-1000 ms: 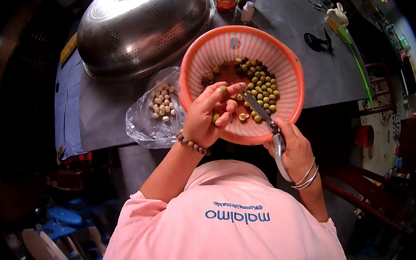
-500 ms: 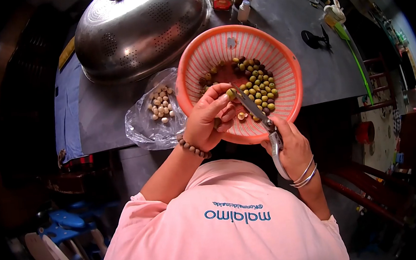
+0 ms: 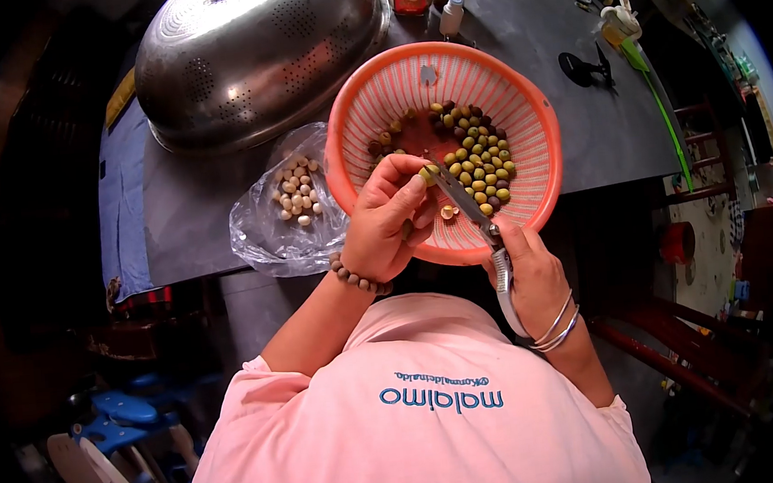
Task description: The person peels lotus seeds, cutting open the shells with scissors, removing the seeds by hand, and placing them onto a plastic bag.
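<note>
Watching remotely, I've got a pink shirt nearest, then the right hand wrapped round a silver-handled cutter. To its left, the left hand pinches a green nut at the blade tips, over an orange basket of loose nuts. Left of that, a clear bag of pale kernels sits on the worktop. Far left: big perforated steel dome.
</note>
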The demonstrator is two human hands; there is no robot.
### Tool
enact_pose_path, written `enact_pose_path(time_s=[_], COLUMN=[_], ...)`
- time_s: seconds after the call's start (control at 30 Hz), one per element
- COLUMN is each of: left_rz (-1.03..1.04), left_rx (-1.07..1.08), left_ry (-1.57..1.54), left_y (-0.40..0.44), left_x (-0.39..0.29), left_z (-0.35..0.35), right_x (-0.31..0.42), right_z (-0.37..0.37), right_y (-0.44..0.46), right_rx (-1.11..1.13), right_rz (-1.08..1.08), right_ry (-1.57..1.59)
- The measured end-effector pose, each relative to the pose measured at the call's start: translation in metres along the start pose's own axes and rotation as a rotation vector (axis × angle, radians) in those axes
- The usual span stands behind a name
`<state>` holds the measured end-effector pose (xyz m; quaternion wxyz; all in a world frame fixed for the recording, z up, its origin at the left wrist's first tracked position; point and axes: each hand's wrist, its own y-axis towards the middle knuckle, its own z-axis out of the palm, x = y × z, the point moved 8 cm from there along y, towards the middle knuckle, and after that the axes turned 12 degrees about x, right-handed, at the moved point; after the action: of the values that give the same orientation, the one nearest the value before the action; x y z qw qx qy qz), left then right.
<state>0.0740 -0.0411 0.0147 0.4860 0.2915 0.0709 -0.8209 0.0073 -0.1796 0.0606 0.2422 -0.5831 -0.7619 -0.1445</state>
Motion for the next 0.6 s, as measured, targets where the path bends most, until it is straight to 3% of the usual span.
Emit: enact_pose_path(time_s=[0.6], left_rz=[0.017], left_rx=[0.026], left_ry=[-0.091], left_y=[-0.006], left_x=[0.003], left_z=[-0.013], right_x=[0.001], right_z=[0.006], right_y=[0.003], right_rx=[0.093], right_rz=[0.026], right_ry=[0.055])
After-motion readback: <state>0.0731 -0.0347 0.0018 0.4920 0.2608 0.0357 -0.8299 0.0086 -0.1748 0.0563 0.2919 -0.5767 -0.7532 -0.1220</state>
